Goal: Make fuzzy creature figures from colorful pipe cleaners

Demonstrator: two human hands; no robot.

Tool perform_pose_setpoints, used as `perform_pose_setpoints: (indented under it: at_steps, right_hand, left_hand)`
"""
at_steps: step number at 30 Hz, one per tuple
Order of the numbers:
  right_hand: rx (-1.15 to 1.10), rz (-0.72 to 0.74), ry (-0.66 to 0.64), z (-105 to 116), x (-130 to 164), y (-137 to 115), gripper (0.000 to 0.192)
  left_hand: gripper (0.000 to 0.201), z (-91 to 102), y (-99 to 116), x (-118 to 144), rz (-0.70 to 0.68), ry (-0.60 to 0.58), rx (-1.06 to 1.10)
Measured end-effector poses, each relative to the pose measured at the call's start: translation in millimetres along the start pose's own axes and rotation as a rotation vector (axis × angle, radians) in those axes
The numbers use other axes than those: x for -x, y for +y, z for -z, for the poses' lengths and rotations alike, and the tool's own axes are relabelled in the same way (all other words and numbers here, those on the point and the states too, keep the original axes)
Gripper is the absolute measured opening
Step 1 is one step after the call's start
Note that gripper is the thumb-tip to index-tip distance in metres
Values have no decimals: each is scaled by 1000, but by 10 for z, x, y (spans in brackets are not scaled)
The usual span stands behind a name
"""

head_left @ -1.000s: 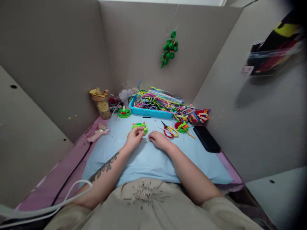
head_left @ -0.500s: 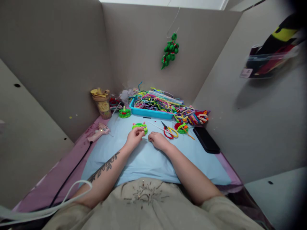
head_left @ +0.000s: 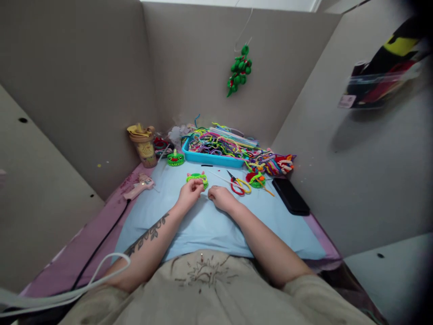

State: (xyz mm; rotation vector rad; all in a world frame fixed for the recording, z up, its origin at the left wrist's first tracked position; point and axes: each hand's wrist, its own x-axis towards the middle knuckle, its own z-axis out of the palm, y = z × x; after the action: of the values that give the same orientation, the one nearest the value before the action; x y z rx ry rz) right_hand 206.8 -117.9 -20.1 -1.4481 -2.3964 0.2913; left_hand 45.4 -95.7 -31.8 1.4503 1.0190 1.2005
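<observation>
Currently, we hold our left hand [head_left: 191, 191], fingertips bunched, in front of the green craft [head_left: 195, 175] on the desk [head_left: 213, 225]; our right hand [head_left: 220, 197] curls nearby, left of the scissors [head_left: 236, 182]. We cannot tell whether either grips anything.

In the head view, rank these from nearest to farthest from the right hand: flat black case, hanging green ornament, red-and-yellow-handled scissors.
From the right hand:
1. Red-and-yellow-handled scissors: just beyond it, slightly to the right.
2. Flat black case: farther out to the right.
3. Hanging green ornament: high up, at the far side.
</observation>
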Motion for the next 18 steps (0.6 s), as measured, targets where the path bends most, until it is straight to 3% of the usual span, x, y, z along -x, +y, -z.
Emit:
perform_pose_setpoints:
  at_steps: [4, 7, 13, 18]
  right_hand:
    - [-124, 10, 33, 34, 12, 48, 18]
    - [-375, 12, 155, 64, 32, 79, 19]
    - [-954, -203, 310, 93, 45, 4, 17]
    - [-1061, -231, 375, 123, 42, -59, 17]
  left_hand:
    - [21, 0, 37, 16, 10, 12, 8]
    - [22, 2, 56, 31, 24, -2, 31]
    - [21, -18, 97, 66, 48, -123, -24]
    - [26, -27, 130, 103, -13, -136, -78]
